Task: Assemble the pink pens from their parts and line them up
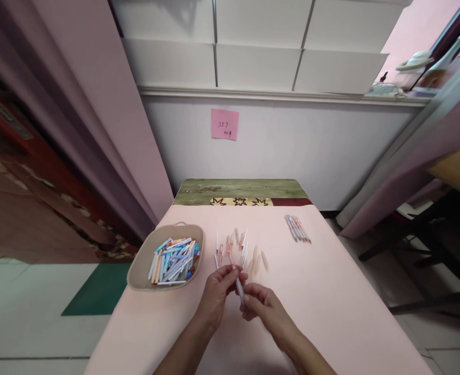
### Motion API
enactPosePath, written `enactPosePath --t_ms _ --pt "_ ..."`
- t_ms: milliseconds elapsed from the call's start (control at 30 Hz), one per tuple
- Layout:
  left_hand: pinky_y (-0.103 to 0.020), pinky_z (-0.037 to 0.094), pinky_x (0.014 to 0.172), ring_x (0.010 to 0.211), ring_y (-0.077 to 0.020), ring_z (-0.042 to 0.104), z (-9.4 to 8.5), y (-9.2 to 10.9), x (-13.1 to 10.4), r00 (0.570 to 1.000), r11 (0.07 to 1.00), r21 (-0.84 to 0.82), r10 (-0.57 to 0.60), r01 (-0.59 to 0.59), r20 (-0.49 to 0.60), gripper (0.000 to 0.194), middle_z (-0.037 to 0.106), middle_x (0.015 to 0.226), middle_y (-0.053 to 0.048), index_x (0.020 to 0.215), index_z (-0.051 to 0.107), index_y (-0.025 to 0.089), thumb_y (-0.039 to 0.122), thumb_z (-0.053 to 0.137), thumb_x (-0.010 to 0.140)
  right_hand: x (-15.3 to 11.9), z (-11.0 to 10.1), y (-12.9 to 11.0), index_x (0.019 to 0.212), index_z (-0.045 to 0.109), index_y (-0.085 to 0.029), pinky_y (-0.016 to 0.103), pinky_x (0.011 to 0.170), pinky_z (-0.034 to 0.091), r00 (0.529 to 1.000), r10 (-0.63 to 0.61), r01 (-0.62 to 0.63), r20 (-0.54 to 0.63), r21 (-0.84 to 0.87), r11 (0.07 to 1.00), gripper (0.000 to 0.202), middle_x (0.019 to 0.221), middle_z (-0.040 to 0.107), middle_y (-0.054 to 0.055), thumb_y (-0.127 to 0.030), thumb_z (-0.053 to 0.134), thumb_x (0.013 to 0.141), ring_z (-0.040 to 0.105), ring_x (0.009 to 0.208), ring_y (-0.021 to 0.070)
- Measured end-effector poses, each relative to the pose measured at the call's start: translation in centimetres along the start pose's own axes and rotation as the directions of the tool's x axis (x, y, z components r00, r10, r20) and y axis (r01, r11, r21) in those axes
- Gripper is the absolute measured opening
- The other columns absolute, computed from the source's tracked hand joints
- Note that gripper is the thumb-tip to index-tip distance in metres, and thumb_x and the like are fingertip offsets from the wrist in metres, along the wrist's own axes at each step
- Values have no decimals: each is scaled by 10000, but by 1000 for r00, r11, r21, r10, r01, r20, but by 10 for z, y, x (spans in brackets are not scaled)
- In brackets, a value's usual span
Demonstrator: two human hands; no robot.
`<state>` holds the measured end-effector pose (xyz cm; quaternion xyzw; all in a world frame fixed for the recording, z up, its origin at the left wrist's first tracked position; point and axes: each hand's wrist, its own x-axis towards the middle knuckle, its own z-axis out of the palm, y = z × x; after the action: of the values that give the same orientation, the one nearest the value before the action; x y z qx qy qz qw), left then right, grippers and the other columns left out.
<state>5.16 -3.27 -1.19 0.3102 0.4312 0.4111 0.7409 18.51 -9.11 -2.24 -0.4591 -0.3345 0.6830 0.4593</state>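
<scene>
Pinching a slim pale pen (240,290) over the pink table (331,302), the left hand (219,285) and right hand (264,307) are pressing their fingertips around it. Basket (139,268) on the left is holding loads of loose pieces, while only 1 neat row of pens (297,229) is lying off right, looking finished tbh. Plenty's left, I reckon: clear barrels (265,260) and tiny pinkish parts (221,253) are lying loose just beyond the fingers.

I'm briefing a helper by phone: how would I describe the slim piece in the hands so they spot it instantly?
Find the pink-topped table, then the two hands meeting over it. Between the left hand and right hand is a slim, pale, pen-like piece. Unlike the loose pieces lying beyond, it's held in fingers.
</scene>
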Motion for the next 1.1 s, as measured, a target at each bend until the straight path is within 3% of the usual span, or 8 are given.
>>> enactPosePath --t_ms 200,367,567,700,833,933,1033,1100 --pt "-276 480 705 716 -157 640 -32 -30 -23 996 993 -95 -70 65 -50 268 731 823 -82 819 689 155 332 795 650 -2 1 25 705 672 -116 200 437 337 978 188 -186 85 -38 982 625 507 513 -16 -722 525 750 455 398 71" --pt "-210 439 551 548 -87 546 -48 -43 -29 977 998 -32 -61 56 -206 301 686 687 -26 755 710 131 333 839 574 2 -3 38 643 649 -119 193 393 263 972 229 -222 58 -106 969 614 456 505 -20 -723 562 714 415 362 65" --pt "-205 466 558 559 -87 575 -34 -40 -16 965 991 -132 -38 4 -259 350 674 694 -22 795 721 115 309 859 539 9 -4 32 688 674 -116 203 453 310 991 -2 -36 -133 -283 958 489 536 575 7 -594 602 761 472 453 86" --pt "-191 477 561 557 -80 581 -25 -41 -12 962 978 -210 -61 4 -267 336 683 695 -27 770 713 115 285 869 525 6 -3 24 675 633 -149 220 501 342 955 -182 75 -235 -402 913 335 556 548 -21 -476 681 730 457 509 101" --pt "-191 489 578 566 -80 588 -18 -36 -11 960 969 -248 -85 17 -267 310 685 697 -26 736 700 120 270 871 525 5 -4 17 763 613 -181 224 539 370 920 -302 166 -250 -447 879 302 637 570 -24 -424 759 662 477 571 114" --pt "-190 486 588 570 -76 585 -14 -32 -10 968 970 -243 -59 -3 -246 286 671 678 -13 733 696 125 271 860 551 8 -7 17 930 613 -184 227 500 385 944 -215 112 -250 -368 923 463 666 612 -6 -554 718 672 525 537 125" --pt "-185 470 575 556 -67 566 -11 -30 -9 978 977 -211 -26 -19 -208 272 646 649 1 746 700 124 280 847 577 12 -10 20 711 613 -149 219 382 269 970 0 -66 -245 -260 963 609 476 537 4 -717 417 805 434 365 99" --pt "-186 464 568 550 -65 559 -10 -29 -8 978 978 -206 -23 -20 -206 272 640 647 3 740 697 124 279 847 575 12 -12 21 584 563 -152 216 373 232 968 14 -79 -252 -249 965 627 428 496 -1 -716 409 811 376 337 76"
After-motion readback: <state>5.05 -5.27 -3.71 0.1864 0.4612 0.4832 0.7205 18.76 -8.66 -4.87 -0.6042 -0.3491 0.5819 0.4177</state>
